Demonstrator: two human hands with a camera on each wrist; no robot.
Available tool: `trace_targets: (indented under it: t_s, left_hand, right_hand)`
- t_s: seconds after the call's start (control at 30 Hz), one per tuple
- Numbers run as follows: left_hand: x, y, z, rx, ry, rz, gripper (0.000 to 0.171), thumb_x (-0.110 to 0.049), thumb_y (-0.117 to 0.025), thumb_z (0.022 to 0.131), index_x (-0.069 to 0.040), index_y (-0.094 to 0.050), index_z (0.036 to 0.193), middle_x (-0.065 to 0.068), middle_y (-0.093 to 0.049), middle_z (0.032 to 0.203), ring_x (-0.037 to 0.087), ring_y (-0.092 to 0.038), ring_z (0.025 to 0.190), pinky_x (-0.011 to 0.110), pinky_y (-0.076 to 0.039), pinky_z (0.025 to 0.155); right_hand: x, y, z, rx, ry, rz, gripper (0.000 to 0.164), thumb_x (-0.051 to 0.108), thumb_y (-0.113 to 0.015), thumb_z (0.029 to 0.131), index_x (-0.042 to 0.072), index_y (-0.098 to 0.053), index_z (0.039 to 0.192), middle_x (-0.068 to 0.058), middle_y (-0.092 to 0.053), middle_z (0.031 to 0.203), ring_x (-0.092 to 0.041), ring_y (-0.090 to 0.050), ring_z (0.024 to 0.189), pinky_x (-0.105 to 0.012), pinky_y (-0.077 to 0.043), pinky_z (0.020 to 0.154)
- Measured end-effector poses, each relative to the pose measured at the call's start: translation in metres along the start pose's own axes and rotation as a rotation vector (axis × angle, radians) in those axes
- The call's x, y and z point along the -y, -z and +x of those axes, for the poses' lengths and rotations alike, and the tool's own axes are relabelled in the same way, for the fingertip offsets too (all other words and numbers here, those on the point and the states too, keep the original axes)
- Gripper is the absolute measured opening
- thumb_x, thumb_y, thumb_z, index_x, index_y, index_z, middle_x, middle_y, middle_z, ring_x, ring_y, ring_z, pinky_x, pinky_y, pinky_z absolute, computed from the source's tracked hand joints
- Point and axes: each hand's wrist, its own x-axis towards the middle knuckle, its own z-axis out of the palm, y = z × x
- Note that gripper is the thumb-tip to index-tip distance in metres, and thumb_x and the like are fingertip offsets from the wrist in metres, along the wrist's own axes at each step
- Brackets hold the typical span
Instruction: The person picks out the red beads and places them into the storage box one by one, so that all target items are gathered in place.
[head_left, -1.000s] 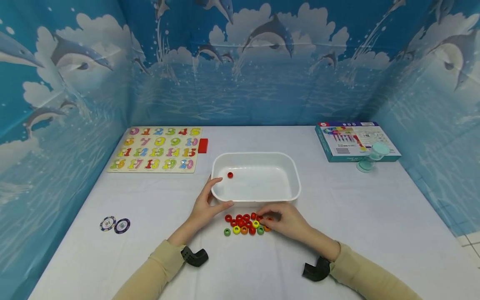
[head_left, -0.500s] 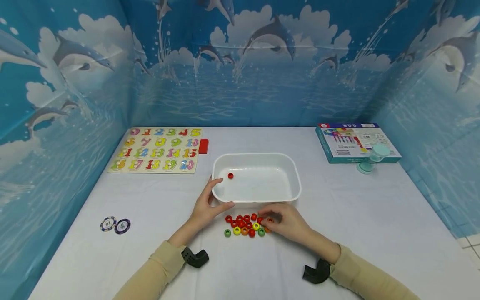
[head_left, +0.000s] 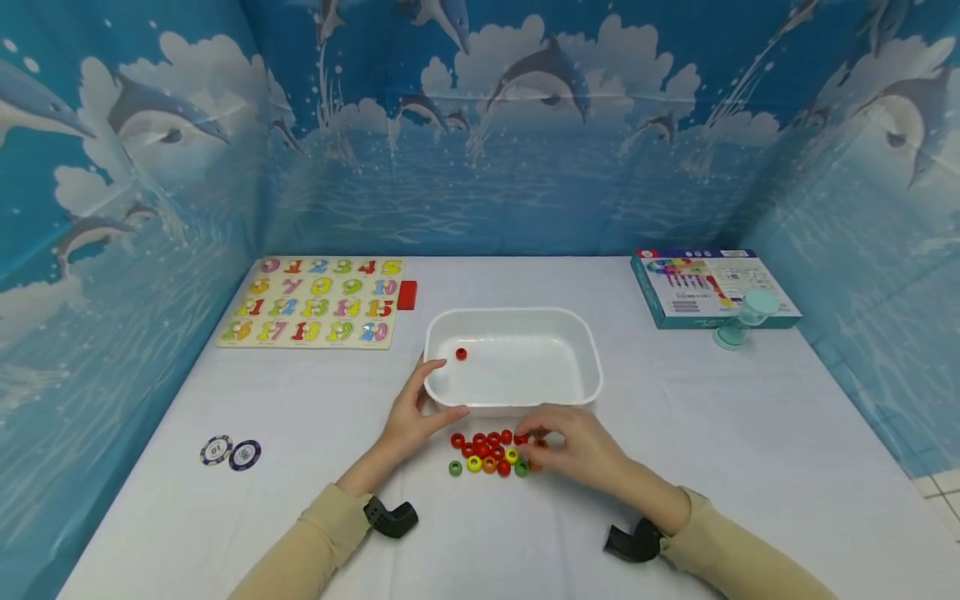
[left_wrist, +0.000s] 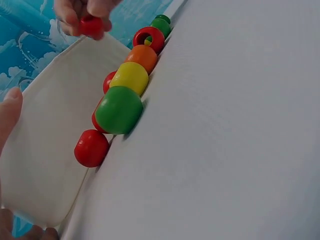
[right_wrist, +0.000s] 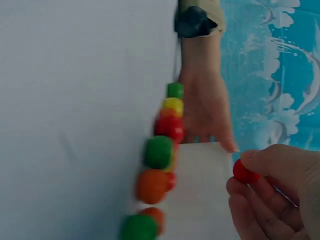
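Left hand (head_left: 408, 421): at the lower left corner of the white tub (head_left: 525, 358), mid-frame in the head view. It holds that corner, fingers at the left wall, thumb along the front.

Right hand (head_left: 576, 447): in front of the tub, right of frame centre, thumb and index finger bent together. Grip: one red bead (right_wrist: 245, 172) pinched between the fingertips, clearest at lower right in the right wrist view.

Loose beads (head_left: 482, 451): a close cluster on the table (head_left: 750, 467), between the hands and just in front of the tub. Colours: mostly red, plus yellow, orange and green; a green bead (head_left: 455, 468) sits at the lower left end. The right hand partly covers the cluster's right end, so no exact count. A single red bead (head_left: 461, 354) lies inside the tub, toward its left side.

Farther out: two poker chips (head_left: 231, 452), side by side, lower left. Number board (head_left: 311, 304), upper left on the table, with a red block (head_left: 407, 295) at its right edge. Printed box (head_left: 712, 287), right of the tub toward the back; a teal-ended hourglass (head_left: 759, 304) overlaps its front right part in view, contact unclear. Dolphin-print curtain (head_left: 480, 200) across the top and both sides.
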Motion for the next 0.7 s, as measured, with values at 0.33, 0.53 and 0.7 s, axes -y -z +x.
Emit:
trace_targets:
  t_s: [0.33,0.53,0.7]
  left_hand:
    - [0.030,-0.001,0.006,-0.020,-0.019,0.013,0.073,-0.028,-0.074,0.073,-0.017,-0.035,0.133,-0.005,-0.005,0.148,0.020,-0.017,0.132,0.036,-0.027,0.102]
    - [0.034,-0.002,0.006,-0.025,-0.012,0.017,0.075,-0.035,-0.074,0.071,-0.017,-0.037,0.133,-0.007,-0.006,0.148,0.017,-0.013,0.133,0.037,-0.025,0.103]
    - [0.031,-0.002,0.005,-0.022,0.002,0.023,0.075,-0.037,-0.074,0.070,-0.018,-0.037,0.132,-0.006,-0.007,0.148,0.014,-0.012,0.133,0.033,-0.025,0.104]
  right_hand:
    - [0.023,0.063,0.095,0.160,0.037,0.128,0.026,0.000,-0.066,0.078,0.007,-0.063,0.102,-0.006,-0.063,0.101,-0.016,-0.059,0.087,-0.032,-0.052,0.074]
    - [-0.009,0.062,0.152,0.334,-0.137,0.288,0.019,0.000,-0.067,0.076,-0.002,-0.062,0.095,-0.013,-0.062,0.094,-0.023,-0.062,0.087,-0.030,-0.053,0.073]
    - [-0.058,0.030,0.169,0.430,-0.230,0.204,0.020,0.009,-0.073,0.073,0.007,-0.064,0.090,-0.001,-0.063,0.089,-0.013,-0.062,0.082,-0.026,-0.052,0.071]
